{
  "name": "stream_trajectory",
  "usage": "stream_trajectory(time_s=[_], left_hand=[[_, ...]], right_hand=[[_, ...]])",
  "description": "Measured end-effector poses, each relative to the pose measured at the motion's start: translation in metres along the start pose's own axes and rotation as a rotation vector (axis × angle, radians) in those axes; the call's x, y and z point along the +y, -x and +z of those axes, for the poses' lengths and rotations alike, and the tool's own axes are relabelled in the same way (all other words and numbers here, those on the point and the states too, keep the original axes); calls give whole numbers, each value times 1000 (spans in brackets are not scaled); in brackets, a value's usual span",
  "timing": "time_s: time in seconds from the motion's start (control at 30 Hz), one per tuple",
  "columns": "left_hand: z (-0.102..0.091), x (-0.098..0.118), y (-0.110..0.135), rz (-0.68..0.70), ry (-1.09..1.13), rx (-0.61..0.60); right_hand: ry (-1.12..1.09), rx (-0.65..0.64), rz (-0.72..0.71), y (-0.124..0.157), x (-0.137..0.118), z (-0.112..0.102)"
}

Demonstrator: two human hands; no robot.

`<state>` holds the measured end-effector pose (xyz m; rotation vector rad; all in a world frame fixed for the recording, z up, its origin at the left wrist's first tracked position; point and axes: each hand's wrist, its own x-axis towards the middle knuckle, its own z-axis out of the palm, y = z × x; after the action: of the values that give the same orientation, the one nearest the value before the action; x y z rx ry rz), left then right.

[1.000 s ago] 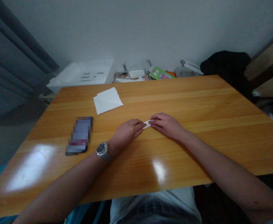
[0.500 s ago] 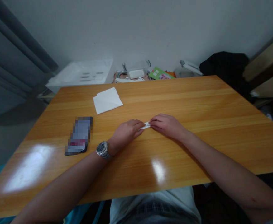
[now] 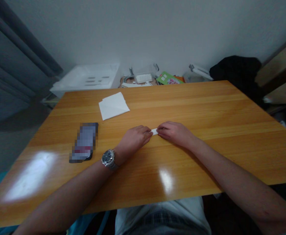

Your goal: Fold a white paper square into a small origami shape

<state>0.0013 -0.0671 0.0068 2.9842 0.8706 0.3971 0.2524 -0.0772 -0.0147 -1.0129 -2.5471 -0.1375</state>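
A small folded white paper strip [image 3: 154, 131] lies on the wooden table [image 3: 206, 111], pinched between both hands. My left hand [image 3: 134, 139], with a silver watch on its wrist, has its fingers closed on the strip's left end. My right hand [image 3: 174, 132] is closed on the right end, fingers curled over it. Most of the strip is hidden under the fingers.
A stack of white paper sheets [image 3: 113, 105] lies at the far left of the table, and a dark phone [image 3: 84, 142] sits nearer on the left. Behind the table are a white tray [image 3: 86, 80], boxes, a green packet [image 3: 168, 78] and dark cloth [image 3: 236, 70].
The two hands have drawn closer together, so less of the white strip shows between them. The view shifted slightly.
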Motion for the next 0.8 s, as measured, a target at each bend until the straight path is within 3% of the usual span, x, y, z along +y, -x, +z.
stream_trajectory(time_s=[0.4,0.53,0.8], left_hand=[[4,-1,2,-6,38,12],[10,-4,1,-46,159,82],[9,-10,0,-141,419,271]], right_hand=[[-26,-15,26,-2,-7,-5],[-87,10,78,-2,-6,-5],[-424,163,159,3,0,-15]])
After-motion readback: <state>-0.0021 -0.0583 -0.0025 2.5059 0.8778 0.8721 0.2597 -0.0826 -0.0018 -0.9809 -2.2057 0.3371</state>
